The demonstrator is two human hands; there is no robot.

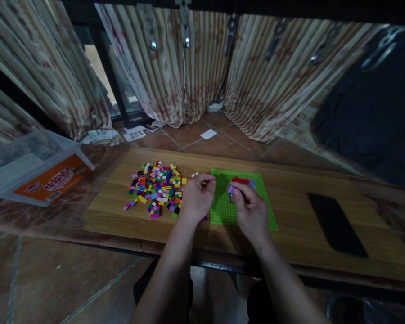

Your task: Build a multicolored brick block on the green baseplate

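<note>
The right hand's (pixel 252 212) fingers pinch a purple brick (pixel 231 189) over the green board (pixel 222 211); tilted pressure could make it slip. The left hand (pixel 197 200), grip unclear, might scatter the brick pile (pixel 160 183) at left by brushing it.

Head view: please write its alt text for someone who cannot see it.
A person's right hand seems to pinch a purple brick over a green baseplate; the left hand is at its left edge. Mixed bricks lie left, a flat black object right, on the wooden tabletop.
</note>
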